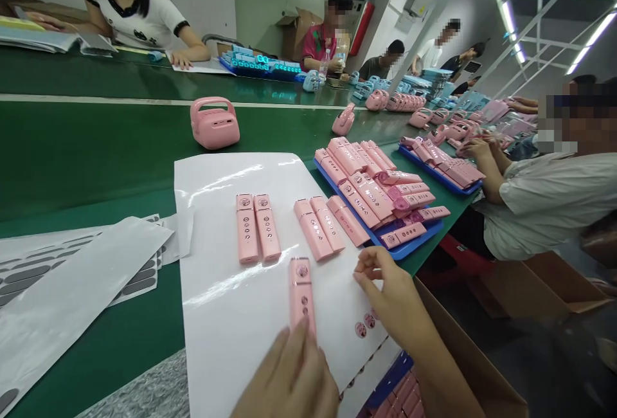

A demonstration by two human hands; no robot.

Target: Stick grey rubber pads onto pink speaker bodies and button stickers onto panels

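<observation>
My left hand (pixel 294 379) is closed around the lower end of a pink stick-shaped device (pixel 301 286) with a round emblem and small buttons, which lies on a white sheet (pixel 216 328). My right hand (pixel 393 296) hovers over the sheet's right side, thumb and fingers curled together; whether a small thing sits between them is hidden. Just below it are several round stickers (pixel 360 330). Beyond my hands, two like devices (pixel 258 228) lie side by side, with others (pixel 321 228) to their right.
A blue tray (pixel 414 244) heaped with pink devices stands at right, another tray (pixel 446 173) behind. Pink speakers (pixel 214 125) stand farther back. Grey oval sticker sheets (pixel 96 270) lie left. A cardboard box (pixel 467 347) is low right. Several people sit around the green table (pixel 96 148).
</observation>
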